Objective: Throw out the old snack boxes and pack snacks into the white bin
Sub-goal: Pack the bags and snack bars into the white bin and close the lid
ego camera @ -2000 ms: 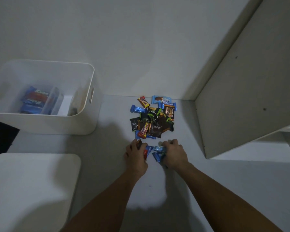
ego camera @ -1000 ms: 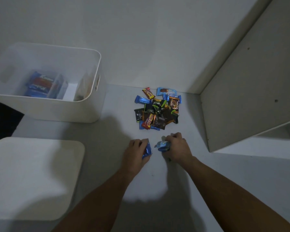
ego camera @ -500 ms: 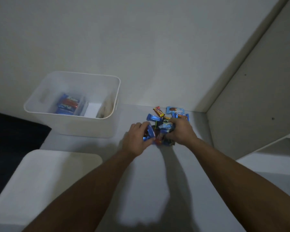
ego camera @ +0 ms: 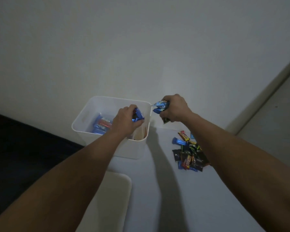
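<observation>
I have both hands up at the white bin (ego camera: pixel 84 118), each one loaded. My left hand (ego camera: pixel 126 122) hangs over the bin's opening, toward its right half, fingers curled round a small bunch of blue-wrapped snacks (ego camera: pixel 137 115). My right hand (ego camera: pixel 173 108) sits at about 2 o'clock from the left, just outside the bin's far right corner, clenched round a second bunch of blue snacks (ego camera: pixel 160 107) with a dark wrapper poking out below the fist.

What the drop turns on, as I judge it: the left hand's load is already above the bin, so it only needs to let go, while the right hand's load must travel toward 9 o'clock, across the rim, before release. The left hand is plainly the nearer one. The bin's long axis, from where I look, runs roughly from 7 to 1 o'clock.

Counting: one white bin, with a stack of blue and red packets (ego camera: pixel 101 125) already inside at its left; I make out about three, but the light is poor. One loose pile of snacks (ego camera: pixel 188 154) lies on the white surface (ego camera: pixel 157 190) at 4 o'clock from the bin, well apart from it; around a dozen, partly hidden by my right forearm, so I cannot give an exact figure. One flat white lid-like piece (ego camera: pixel 107 198) lies at 6 o'clock. I see no old snack boxes here.
</observation>
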Tool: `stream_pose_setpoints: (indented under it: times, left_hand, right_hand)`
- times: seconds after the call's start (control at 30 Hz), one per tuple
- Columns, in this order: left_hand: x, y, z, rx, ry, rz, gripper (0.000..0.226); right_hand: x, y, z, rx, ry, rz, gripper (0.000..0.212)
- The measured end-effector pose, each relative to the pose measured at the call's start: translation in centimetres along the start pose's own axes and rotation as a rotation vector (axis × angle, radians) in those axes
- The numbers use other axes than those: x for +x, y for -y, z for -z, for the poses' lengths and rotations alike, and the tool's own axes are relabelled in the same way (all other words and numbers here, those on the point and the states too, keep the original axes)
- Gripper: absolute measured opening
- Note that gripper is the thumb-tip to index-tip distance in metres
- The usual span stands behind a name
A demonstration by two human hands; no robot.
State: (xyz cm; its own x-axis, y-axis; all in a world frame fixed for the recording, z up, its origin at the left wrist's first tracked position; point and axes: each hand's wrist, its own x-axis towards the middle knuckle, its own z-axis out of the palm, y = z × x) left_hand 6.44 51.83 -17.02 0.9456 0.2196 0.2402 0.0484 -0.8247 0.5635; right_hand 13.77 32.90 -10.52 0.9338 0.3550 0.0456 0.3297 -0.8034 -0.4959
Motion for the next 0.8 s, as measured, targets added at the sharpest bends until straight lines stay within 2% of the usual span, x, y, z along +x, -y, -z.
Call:
stream_pose_setpoints:
  times: [0.27, 0.53, 0.63, 0.73, 0.8]
  left_hand:
    - [1.3, 5.1, 1.5, -0.041, 0.084, 0.165, 0.048]
    - [1.9, 8.2, 0.4, -0.123, 0.293, 0.231, 0.049]
    - [2.2, 8.7, 0.3, -0.219, 0.346, 0.268, 0.056]
    - [2.6, 8.7, 0.4, -0.25, 0.322, 0.358, 0.06]
    - [2.9, 8.6, 0.3, -0.203, 0.296, 0.405, 0.055]
  right_hand:
    - [4.4, 6.2, -5.0, -0.017, 0.085, 0.032, 0.033]
    - [7.4, 8.5, -9.3, 0.012, 0.201, -0.071, 0.027]
    - [7.6, 8.8, -10.2, 0.076, 0.289, -0.126, 0.038]
    - [7.5, 8.9, -10.7, 0.147, 0.35, -0.194, 0.058]
    - [7.4, 9.0, -10.6, 0.161, 0.35, -0.216, 0.056]
